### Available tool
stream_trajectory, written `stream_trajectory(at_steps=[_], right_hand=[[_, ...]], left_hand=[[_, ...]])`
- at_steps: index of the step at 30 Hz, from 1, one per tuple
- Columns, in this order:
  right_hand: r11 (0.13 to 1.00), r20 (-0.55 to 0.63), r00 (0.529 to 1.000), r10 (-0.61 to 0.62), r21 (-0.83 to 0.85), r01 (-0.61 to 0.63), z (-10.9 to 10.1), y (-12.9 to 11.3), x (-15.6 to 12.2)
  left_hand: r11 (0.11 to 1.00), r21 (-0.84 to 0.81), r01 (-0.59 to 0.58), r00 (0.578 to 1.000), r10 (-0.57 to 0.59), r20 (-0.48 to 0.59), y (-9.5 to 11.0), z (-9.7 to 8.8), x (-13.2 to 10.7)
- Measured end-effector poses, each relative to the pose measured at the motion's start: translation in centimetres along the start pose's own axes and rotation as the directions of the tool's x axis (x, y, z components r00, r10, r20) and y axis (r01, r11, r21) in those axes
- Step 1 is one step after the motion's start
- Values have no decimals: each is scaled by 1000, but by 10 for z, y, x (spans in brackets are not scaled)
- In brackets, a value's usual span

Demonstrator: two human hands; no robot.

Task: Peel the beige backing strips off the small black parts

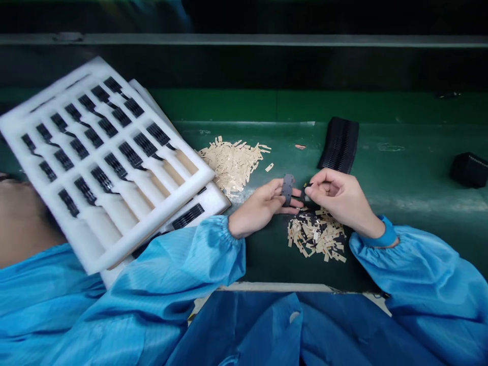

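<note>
My left hand (261, 206) grips a dark grey, strip-like part (287, 190) with rounded ends, standing up between thumb and fingers. Close on its right, my right hand (339, 195) has thumb and forefinger pinched at a small black piece (306, 189), which shows a speck of yellow; its kind is too small to make out. Under both hands lies a loose pile of small cream-coloured flat pieces (316, 236), with some dark bits among them. Beyond my left hand is a larger heap of similar cream pieces (231, 162).
A white foam tray (152, 216) with black comb-like parts in its slots rests tilted on another tray (213, 201) at left. A black ribbed stack (339, 142) stands behind my right hand, and a black block (469, 170) farther right. Another person's forearm (23, 218) shows at left.
</note>
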State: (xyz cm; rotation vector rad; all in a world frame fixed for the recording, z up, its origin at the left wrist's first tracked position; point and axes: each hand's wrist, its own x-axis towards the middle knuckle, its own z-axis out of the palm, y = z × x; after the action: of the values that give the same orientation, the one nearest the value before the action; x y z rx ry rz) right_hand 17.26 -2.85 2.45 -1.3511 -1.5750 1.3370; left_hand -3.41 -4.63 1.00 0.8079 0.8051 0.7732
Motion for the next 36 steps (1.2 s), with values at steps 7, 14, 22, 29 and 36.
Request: stream_trajectory(at_steps=[7, 14, 22, 29, 36], right_hand=[[941, -42, 975, -218, -276, 198, 6, 7, -8], [891, -69, 949, -309, -369, 264, 7, 6, -10], [945, -63, 980, -190, -284, 165, 9, 2, -11], [936, -64, 975, -213, -299, 185, 9, 4, -12], [946, -57, 981, -186, -280, 163, 8, 5, -12]], left_hand=[[995, -85, 48, 998, -44, 44, -7, 6, 1], [1000, -18, 21, 1000, -21, 2, -5, 9, 3], [999, 33, 18, 1000, -18, 0, -1, 13, 2], [999, 22, 38, 999, -38, -5, 0, 13, 2], [1000, 13, 19, 999, -20, 30, -1, 11, 3]])
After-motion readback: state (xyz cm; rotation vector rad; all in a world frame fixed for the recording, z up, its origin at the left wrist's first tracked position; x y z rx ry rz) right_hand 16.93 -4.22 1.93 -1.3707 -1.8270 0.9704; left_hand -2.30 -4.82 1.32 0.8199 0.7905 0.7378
